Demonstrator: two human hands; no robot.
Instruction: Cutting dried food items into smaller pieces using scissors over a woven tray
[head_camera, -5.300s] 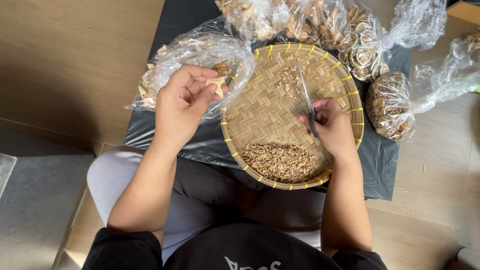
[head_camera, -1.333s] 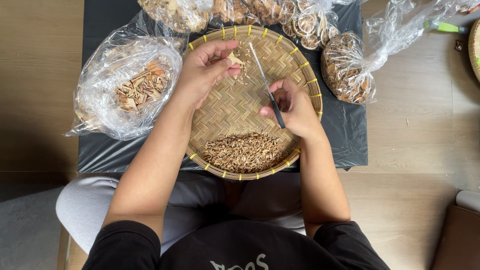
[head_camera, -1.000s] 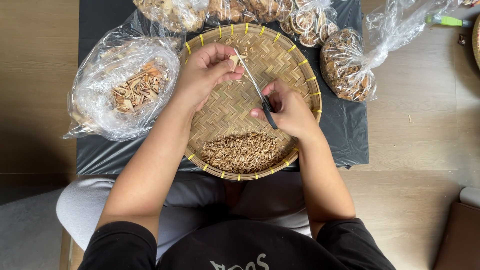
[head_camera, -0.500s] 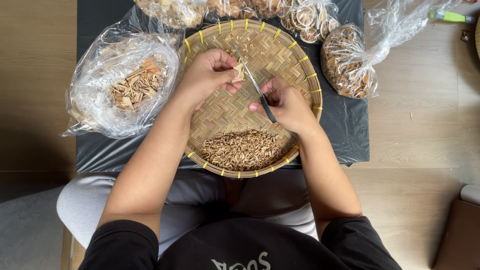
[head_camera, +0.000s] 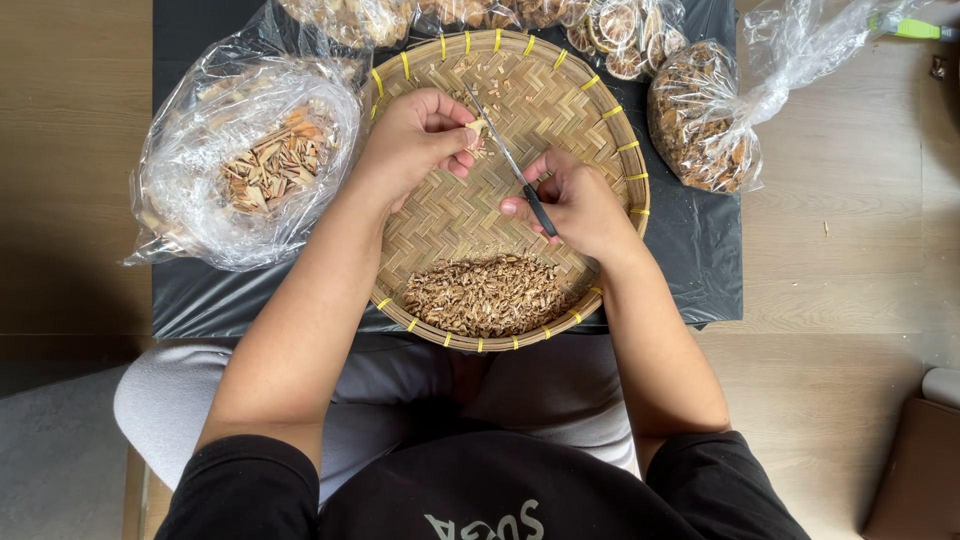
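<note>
The floor (head_camera: 850, 260) is laid with pale wooden boards, their grain running left to right, and a few small crumbs lie scattered on it to the right. To the left, the wood floor looks darker and browner. A black plastic sheet (head_camera: 700, 250) is spread flat over the boards, its near edge slightly creased and shiny. At the lower left a grey floor area (head_camera: 50, 450) meets the wood along a straight edge. At the lower right corner stands a brown box-like object (head_camera: 915, 470) with a white rounded thing (head_camera: 942, 385) just above it. The light is soft and even, with weak shadows.
</note>
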